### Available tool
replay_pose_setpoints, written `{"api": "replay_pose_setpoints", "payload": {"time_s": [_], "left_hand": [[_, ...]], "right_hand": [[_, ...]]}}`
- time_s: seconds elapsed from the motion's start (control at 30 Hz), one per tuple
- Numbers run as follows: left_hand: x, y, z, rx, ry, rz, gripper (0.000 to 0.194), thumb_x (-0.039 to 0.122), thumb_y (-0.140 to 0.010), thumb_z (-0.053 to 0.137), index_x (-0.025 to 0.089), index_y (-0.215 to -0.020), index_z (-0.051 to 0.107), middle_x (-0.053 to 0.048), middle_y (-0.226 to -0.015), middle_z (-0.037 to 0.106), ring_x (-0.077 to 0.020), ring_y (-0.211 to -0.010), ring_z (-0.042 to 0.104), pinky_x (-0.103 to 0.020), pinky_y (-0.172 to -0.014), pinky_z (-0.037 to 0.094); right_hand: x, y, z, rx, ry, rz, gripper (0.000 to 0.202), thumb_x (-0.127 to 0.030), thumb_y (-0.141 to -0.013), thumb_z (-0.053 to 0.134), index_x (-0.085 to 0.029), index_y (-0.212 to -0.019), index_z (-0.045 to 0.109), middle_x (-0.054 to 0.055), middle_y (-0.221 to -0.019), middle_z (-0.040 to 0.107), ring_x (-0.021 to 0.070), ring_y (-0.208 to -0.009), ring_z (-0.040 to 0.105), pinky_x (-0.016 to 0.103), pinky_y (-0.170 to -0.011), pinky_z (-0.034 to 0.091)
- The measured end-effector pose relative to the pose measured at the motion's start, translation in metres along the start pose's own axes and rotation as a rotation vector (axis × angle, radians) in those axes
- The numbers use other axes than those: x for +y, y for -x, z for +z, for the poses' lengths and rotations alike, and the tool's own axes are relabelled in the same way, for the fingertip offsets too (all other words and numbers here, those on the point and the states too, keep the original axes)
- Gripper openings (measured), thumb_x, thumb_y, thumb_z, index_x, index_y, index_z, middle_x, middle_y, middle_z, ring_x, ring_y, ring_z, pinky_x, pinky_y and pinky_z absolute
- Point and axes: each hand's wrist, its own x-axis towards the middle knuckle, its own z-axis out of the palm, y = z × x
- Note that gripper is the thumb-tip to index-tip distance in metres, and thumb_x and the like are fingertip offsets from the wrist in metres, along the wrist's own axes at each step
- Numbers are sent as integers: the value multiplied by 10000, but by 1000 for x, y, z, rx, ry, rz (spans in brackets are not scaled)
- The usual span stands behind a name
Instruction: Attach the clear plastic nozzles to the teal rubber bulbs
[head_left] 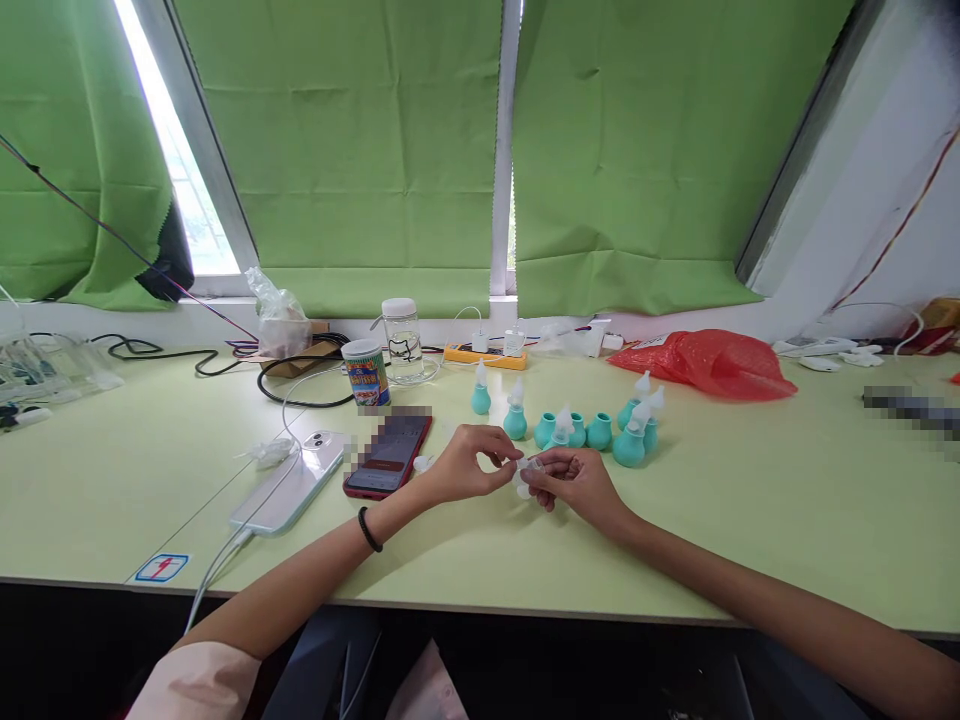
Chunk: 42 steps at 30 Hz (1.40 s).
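Note:
Over the front middle of the table, both hands meet at a small translucent white plastic piece (523,488). My left hand (474,464) pinches its left side between thumb and forefinger. From the right, my right hand (576,482) grips it with closed fingers, which cover part of it. Just beyond stand several small teal squeeze bulbs. Some, such as the open bulb (599,432), have bare round mouths. Others, like the bulb (628,447) at the right of the group, carry translucent pointed nozzles. A small white piece (422,463) lies behind my left wrist.
Left of my hands lie a red-edged phone (388,455) and a pale phone (289,488) with a white cable. A labelled tub (367,373), a clear jar (403,345), an orange power strip (485,357) and a red plastic bag (705,365) line the back.

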Motion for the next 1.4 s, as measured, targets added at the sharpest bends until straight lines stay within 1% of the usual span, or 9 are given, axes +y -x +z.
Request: {"api": "replay_pose_setpoints", "payload": {"time_s": [0.1, 0.23, 0.43, 0.6, 0.73, 1.0, 1.1, 1.27, 1.4], "left_hand": [[0, 3, 3, 35, -140, 133, 198, 172, -664, 490, 132, -797, 631, -65, -741, 592, -118, -669, 538, -226, -610, 448], [0, 4, 5, 64, -203, 218, 224, 189, -660, 502, 125, -845, 609, -80, -791, 584, -134, -727, 536, -239, -642, 448], [2, 8, 15, 145, -177, 206, 249, 260, -666, 549, 116, -868, 576, -97, -828, 573, -137, -761, 536, -244, -660, 462], [3, 10, 23, 226, -140, 211, 256, 226, -669, 548, 120, -901, 542, -83, -818, 587, -130, -738, 538, -237, -603, 473], [3, 9, 23, 282, -142, 227, 228, 192, -645, 560, 118, -860, 549, -75, -780, 593, -129, -708, 541, -247, -602, 473], [-1, 9, 22, 261, -135, 260, 219, 221, -662, 571, 126, -858, 564, -83, -784, 601, -142, -726, 548, -267, -632, 471], [1, 9, 21, 294, -133, 290, 211, 201, -653, 580, 121, -848, 568, -83, -756, 605, -140, -703, 549, -266, -620, 471], [3, 8, 23, 277, -135, 249, 261, 220, -660, 574, 137, -906, 551, -92, -854, 591, -153, -794, 548, -279, -667, 473], [2, 8, 25, 264, -116, 253, 209, 208, -698, 549, 132, -893, 559, -98, -863, 584, -146, -811, 550, -276, -692, 472]], "right_hand": [[-1, 0, 0, 4, -22, -12, 317, -368, -507, 683, -117, -673, 583, 17, -506, 588, 108, -398, 518, 230, -380, 442], [-3, 1, 1, 15, -40, -37, 292, -357, -522, 679, -124, -668, 581, 13, -509, 587, 109, -417, 525, 230, -397, 447], [0, -1, -2, 36, -66, -81, 249, -326, -548, 672, -125, -678, 605, -2, -490, 572, 103, -427, 516, 229, -415, 443], [2, -2, -3, 41, -56, -130, 195, -288, -555, 671, -135, -676, 649, 3, -531, 595, 89, -453, 511, 215, -443, 448], [0, -3, -2, 14, -71, -118, 209, -260, -530, 687, -152, -707, 663, 9, -572, 617, 102, -485, 528, 227, -461, 470], [0, -2, -2, -24, -94, -136, 212, -246, -532, 688, -174, -731, 670, 7, -610, 626, 98, -503, 533, 227, -484, 485], [0, -2, -2, -33, -96, -144, 218, -255, -528, 690, -177, -730, 669, 8, -629, 628, 99, -515, 535, 228, -488, 488], [3, -5, -2, -38, -117, -176, 227, -252, -520, 697, -178, -732, 665, 6, -621, 617, 108, -537, 538, 234, -486, 486], [5, -5, -2, -33, -110, -193, 236, -233, -510, 702, -175, -734, 658, 14, -645, 615, 115, -541, 538, 244, -478, 485]]}}
